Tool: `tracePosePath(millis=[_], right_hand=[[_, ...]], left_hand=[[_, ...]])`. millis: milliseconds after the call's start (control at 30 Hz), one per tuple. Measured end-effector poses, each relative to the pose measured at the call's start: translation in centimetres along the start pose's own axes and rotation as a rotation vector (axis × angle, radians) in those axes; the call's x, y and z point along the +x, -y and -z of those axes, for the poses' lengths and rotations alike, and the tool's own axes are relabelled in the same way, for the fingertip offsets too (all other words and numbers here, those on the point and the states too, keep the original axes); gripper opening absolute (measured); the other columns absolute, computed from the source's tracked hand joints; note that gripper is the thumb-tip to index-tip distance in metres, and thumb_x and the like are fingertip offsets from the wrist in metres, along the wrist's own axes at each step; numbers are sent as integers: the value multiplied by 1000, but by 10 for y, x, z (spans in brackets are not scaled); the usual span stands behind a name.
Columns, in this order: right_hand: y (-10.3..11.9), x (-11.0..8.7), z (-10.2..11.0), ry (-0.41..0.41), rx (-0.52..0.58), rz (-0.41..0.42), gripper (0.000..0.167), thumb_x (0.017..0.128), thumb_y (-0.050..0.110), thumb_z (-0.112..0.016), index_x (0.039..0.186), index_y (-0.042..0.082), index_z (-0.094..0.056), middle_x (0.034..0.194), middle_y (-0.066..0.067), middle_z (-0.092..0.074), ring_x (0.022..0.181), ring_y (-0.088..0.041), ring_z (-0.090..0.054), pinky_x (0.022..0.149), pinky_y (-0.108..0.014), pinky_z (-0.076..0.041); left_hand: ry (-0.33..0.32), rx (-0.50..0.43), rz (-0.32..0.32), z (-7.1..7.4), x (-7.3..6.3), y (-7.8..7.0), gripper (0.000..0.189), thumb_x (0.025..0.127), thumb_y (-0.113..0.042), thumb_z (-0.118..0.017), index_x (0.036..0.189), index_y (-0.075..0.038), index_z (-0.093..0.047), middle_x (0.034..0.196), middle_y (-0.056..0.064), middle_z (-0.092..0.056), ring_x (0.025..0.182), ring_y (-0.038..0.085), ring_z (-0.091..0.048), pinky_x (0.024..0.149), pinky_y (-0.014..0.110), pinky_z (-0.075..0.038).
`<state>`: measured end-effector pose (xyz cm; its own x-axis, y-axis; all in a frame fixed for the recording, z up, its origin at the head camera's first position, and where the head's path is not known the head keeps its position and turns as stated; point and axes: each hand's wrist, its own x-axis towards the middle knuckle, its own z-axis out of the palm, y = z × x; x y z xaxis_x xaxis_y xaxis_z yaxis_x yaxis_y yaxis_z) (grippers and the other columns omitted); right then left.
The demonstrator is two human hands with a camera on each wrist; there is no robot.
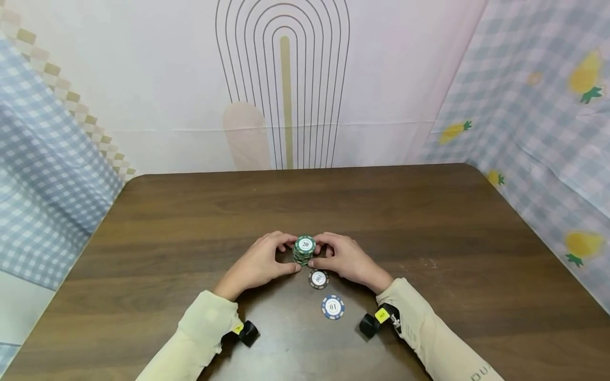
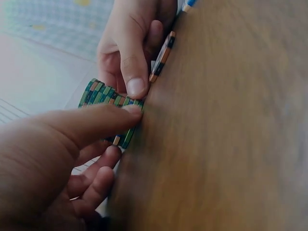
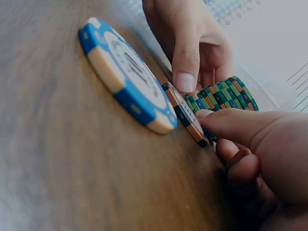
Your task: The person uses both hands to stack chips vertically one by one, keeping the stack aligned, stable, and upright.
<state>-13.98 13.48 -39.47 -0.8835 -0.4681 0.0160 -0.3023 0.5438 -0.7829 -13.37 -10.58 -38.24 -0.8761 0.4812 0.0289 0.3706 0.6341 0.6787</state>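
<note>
A stack of green poker chips (image 1: 305, 248), marked 20 on top, stands on the brown table between both hands. My left hand (image 1: 259, 264) holds its left side, thumb low at the front and fingers farther back. From the right, my right hand (image 1: 350, 259) grips the same stack low down. In the right wrist view, the stack's chips (image 3: 231, 96) sit slightly uneven, one on another. A black poker chip (image 1: 318, 279) lies flat just in front of the stack, close to the right thumb. Nearer to me lies a blue poker chip (image 1: 332, 307) marked 10.
The wooden table (image 1: 190, 211) reaches back to a white patterned cloth (image 1: 167, 79). Checked curtains hang at the left (image 1: 47, 159) and right (image 1: 538, 106). A black wrist camera (image 1: 249, 333) sits under the left sleeve, another camera (image 1: 369, 325) under the right.
</note>
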Motion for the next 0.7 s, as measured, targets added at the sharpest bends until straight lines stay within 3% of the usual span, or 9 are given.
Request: tracePosePath(millis=[400,700], right_hand=[[8,0,7,72,130,-82,32,95,17,-79,126,12,-71,96,-4,-64,53,-14,-52,46,-30,-48],[14,-5,19,188,29,-108,32,95,19,-80,123,8,-69,95,-3,-65,60,-16,-56,49,-33,-51]], left_hand=[[-99,-11,-81,-7,-1,12,47,88,-28,-88,129,-10,-74,108,-5,-68,97,13,-59,89,38,-50],[-101,-6,-103,-9,0,15,46,87,-29,-88,127,-10,-74,106,-5,-68,96,12,-59,88,35,-50]])
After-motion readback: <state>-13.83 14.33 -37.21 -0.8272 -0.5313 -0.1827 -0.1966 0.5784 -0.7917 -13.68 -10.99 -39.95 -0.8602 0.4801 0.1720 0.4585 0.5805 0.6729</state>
